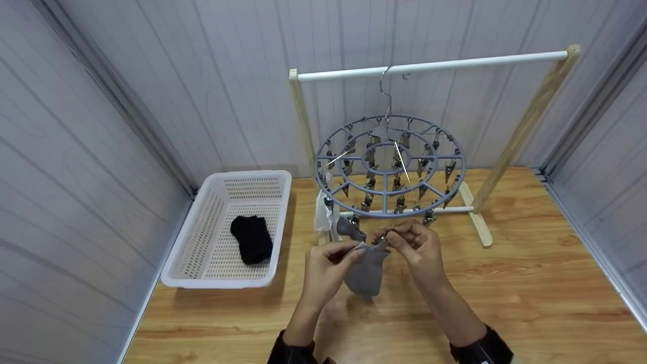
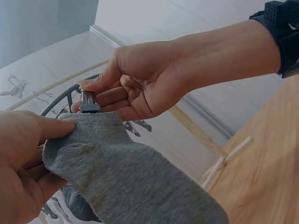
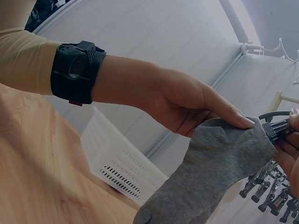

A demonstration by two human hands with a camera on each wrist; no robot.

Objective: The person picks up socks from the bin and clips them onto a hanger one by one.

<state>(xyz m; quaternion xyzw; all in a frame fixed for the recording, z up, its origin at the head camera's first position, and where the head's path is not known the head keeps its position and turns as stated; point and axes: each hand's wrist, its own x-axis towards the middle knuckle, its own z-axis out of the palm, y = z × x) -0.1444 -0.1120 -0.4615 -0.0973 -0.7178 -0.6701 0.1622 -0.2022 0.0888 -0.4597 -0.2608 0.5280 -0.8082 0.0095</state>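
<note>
A grey ankle sock (image 1: 365, 273) hangs from the fingers of my left hand (image 1: 326, 268), which pinches its cuff between thumb and fingers. My right hand (image 1: 419, 250) pinches a metal clip (image 2: 88, 101) between thumb and fingers. In the left wrist view the clip's lower end meets the top edge of the cuff; whether its jaws have closed on the fabric I cannot tell. The clip belongs to a round blue-grey drying hanger (image 1: 384, 212). Another grey sock (image 1: 349, 228) and a white sock (image 1: 324, 212) hang at the hanger's left side.
The hanger hooks onto a white rail (image 1: 434, 67) of a wooden-legged stand (image 1: 525, 126). Several clips dangle from its rings. To the left stands a white plastic basket (image 1: 172, 275) with a folded black sock bundle (image 1: 251, 239) inside. Panel walls surround the wooden surface (image 1: 546, 293).
</note>
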